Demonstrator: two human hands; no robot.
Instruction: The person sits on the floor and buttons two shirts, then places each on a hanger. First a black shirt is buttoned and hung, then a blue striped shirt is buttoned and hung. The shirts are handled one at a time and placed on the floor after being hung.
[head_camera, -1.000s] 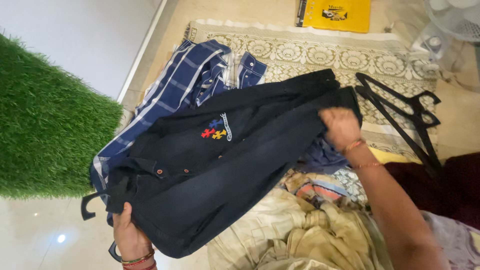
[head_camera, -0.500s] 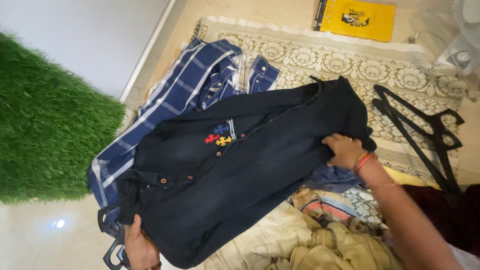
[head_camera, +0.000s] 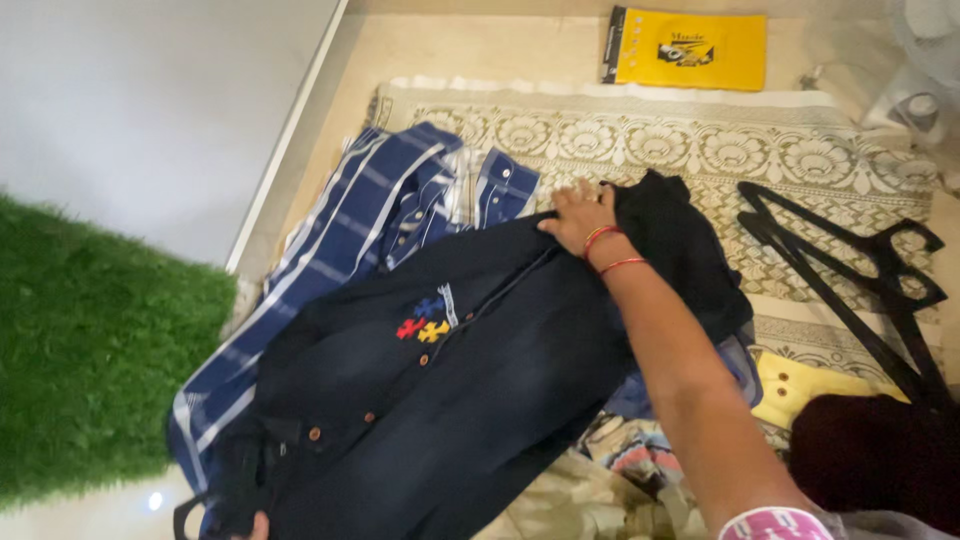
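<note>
1. Only a sliver of the left hand is seen at the bottom edge, at the collar of the dark shirt; its grip cannot be told.
2. The dark shirt is laid across a pile of clothes, partly over one blue striped shirt.
3. The right hand is pressed flat, fingers spread, on the dark shirt's far edge.
4. Black hangers are seen on the patterned mat.
5. One flat yellow rectangular package is seen on the floor beyond the mat.
</note>
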